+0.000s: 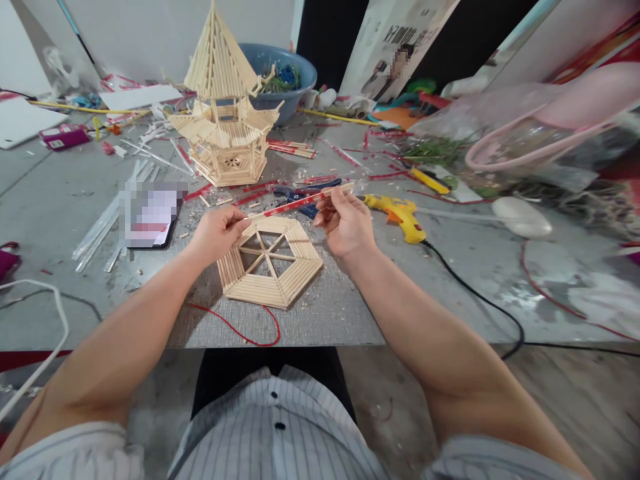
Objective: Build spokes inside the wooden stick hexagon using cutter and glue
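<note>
My left hand (217,233) and my right hand (344,223) both pinch the ends of a thin red-wrapped chopstick pack (300,201), held level just above a flat hexagonal frame of wooden sticks (270,262) lying on the grey table (310,313). The left fingers are closed on the near end, the right fingers on the far end. Beyond the hands a tall wooden-stick pagoda model (223,107) stands upright.
A yellow glue gun (397,215) with a black cord lies right of my right hand. A phone (150,217) lies at left beside loose white sticks. A blue basin (285,80), red wrappers, a pink-rimmed bag (525,143) and a red wire (240,330) surround the work.
</note>
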A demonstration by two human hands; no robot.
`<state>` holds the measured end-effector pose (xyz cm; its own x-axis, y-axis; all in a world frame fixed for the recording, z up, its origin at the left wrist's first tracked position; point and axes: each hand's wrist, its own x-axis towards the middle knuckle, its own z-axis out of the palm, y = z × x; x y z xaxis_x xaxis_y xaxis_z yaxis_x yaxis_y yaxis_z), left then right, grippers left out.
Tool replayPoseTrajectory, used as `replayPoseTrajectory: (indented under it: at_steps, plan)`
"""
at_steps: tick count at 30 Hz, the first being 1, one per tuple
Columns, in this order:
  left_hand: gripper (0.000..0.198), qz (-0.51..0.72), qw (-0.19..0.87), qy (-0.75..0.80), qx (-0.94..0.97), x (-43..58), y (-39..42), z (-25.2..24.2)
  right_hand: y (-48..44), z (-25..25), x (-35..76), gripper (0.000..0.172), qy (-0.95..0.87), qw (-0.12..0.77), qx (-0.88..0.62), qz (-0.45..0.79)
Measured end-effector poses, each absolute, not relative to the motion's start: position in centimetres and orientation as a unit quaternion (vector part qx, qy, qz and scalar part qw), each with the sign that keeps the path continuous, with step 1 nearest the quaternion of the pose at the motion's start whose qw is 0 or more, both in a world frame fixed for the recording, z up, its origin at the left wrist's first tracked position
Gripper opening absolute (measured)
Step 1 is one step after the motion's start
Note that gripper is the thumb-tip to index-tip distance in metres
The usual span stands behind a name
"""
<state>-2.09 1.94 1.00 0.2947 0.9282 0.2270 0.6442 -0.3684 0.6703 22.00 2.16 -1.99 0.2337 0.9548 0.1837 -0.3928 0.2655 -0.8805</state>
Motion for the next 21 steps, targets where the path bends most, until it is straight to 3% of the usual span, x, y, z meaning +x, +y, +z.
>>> replayPoseTrajectory:
  at_steps: [13, 21]
  plan:
    - [0.022, 0.299, 0.176, 0.493, 0.798, -2.3, 1.6, 0.6, 1.3, -1.4, 21.0, 0.032, -0.389, 0.692, -0.350, 0.497]
    - [0.028, 0.296, 0.177, 0.455, 0.821, -1.4, 0.6, 0.7, 0.2, -1.0, 19.6, 0.037, -0.424, 0.632, -0.354, 0.544]
